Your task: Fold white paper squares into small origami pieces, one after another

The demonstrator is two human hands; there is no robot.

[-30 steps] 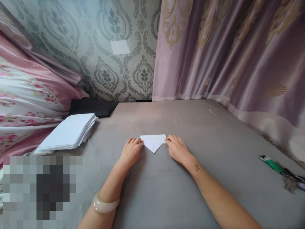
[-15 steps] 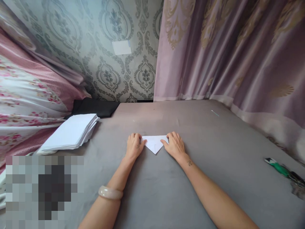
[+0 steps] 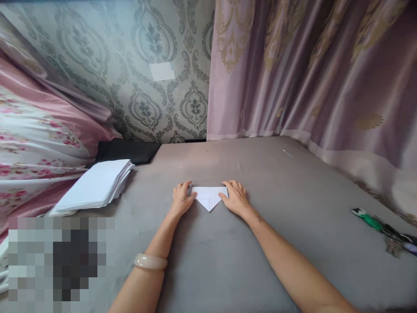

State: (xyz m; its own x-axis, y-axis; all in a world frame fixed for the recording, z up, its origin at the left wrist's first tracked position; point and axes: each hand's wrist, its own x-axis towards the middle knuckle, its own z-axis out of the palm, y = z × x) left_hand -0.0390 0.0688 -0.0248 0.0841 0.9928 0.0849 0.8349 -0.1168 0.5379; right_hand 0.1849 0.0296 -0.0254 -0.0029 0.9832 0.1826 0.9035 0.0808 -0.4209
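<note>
A small piece of white folded paper [image 3: 209, 199] lies on the grey cloth, with a straight far edge and a point facing me. Creases run across its middle. My left hand [image 3: 183, 198] holds its left end, the thumb on the paper and the fingers curled beside it. At the right end, my right hand [image 3: 236, 198] holds it the same way, thumb pressing near the corner and index finger lifted a little. The undersides of the fingertips are hidden. On my left forearm is a pale bangle [image 3: 150, 261].
A stack of white paper [image 3: 96, 184] sits at the left, before a black folded item [image 3: 130, 151]. Keys with a green tag [image 3: 371, 221] lie at the right. A thin cotton swab-like stick [image 3: 288, 153] rests far right. Curtains [image 3: 260, 74] border the surface; the lower left is pixelated.
The index fingers have lifted off the paper's far corners, baring more of its ends. Thumbs stay on it. The whole view has shifted slightly, showing more of the keys.
</note>
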